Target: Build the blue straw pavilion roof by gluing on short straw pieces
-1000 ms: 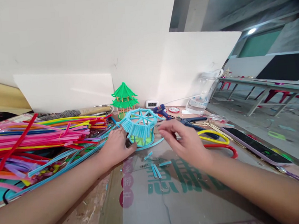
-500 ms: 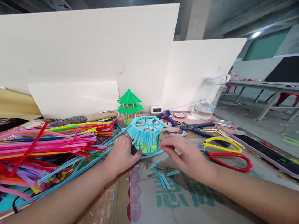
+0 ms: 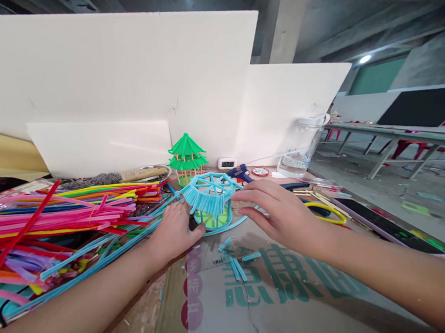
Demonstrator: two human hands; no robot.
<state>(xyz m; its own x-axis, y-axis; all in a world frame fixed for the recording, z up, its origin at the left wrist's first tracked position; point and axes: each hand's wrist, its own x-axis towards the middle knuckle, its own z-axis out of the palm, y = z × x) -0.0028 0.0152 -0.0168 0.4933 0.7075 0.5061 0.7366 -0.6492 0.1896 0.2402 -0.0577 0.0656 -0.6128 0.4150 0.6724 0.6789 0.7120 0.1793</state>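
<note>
A small blue pipe-cleaner pavilion [image 3: 209, 195] with a fringed roof and a green base stands on the cardboard [image 3: 279, 295]. My left hand [image 3: 176, 231] holds its lower left side, thumb against the base. My right hand [image 3: 278, 211] hovers at its right side with the fingers spread, holding nothing. A loose blue pipe cleaner [image 3: 230, 225] curves along the base. Short blue cut pieces [image 3: 236, 263] lie in front. A finished green pavilion [image 3: 187, 156] stands behind.
A big heap of coloured pipe cleaners [image 3: 57, 215] fills the left. A blue glue gun [image 3: 240, 173], a small clock [image 3: 227, 163], a clear jar [image 3: 300, 145], yellow-handled scissors [image 3: 326, 212] and a phone [image 3: 381, 223] lie to the right. White boards [image 3: 123, 82] stand behind.
My right hand has lifted from the pavilion's base and opened beside the roof, now covering the red scissors. My left hand has stayed on the pavilion.
</note>
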